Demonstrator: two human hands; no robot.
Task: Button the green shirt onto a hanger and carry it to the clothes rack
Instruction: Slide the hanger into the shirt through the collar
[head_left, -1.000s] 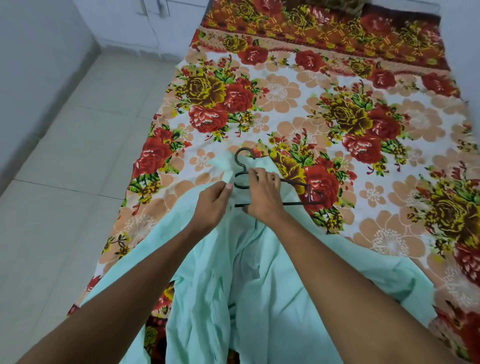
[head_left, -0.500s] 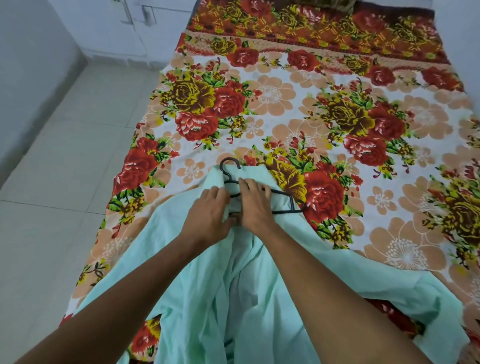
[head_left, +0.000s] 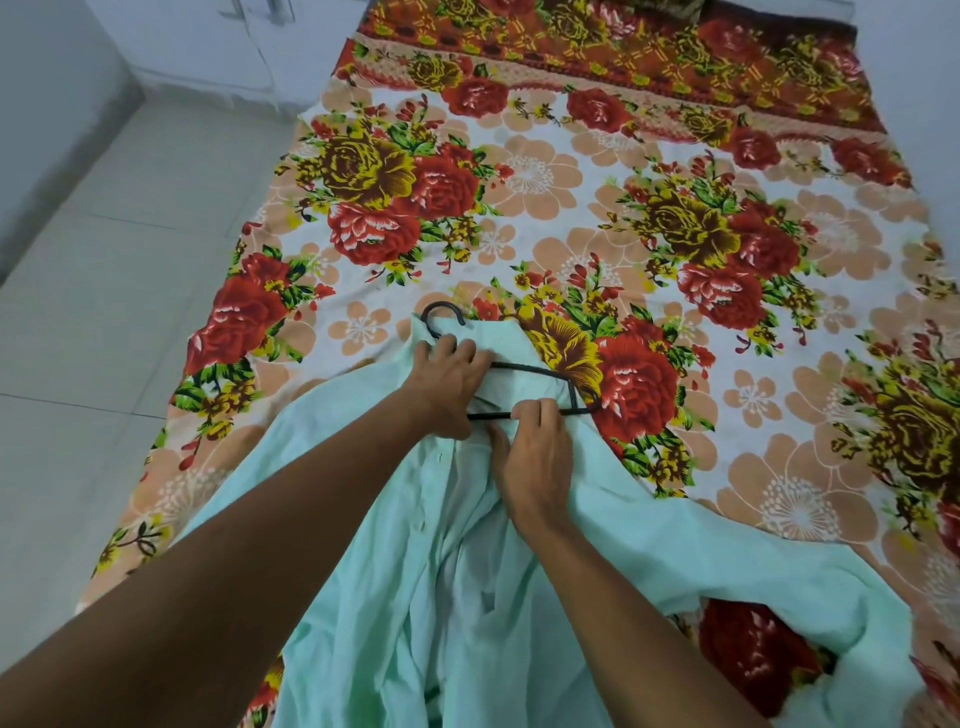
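Left hand (head_left: 453, 383) lay on the green shirt (head_left: 415, 597) at the collar, fingers spread and bent over the neck of the black hanger (head_left: 540, 370), just below its hook; looked like pressing cloth and wire together, couldn't tell if it actually gripped. Right hand (head_left: 535, 457) sat just right of the left hand and nearer the camera, fingertips curled over the hanger's bottom bar, pinching it along with the shirt's front edge. Hands almost touching

Hanger lay flat inside the collar opening: hook poked out past the collar edge, right shoulder end stuck out of the fabric. Shirt front open below the hanger, lighter inner side visible between the plackets. Shirt spread out on the bed (head_left: 571, 171), body running from the hanger toward the camera, one sleeve off to the right of the hanger. Floral bedsheet under everything. Pale tiled floor (head_left: 104, 312) left of the hanger, white cupboard (head_left: 218, 47) beyond that
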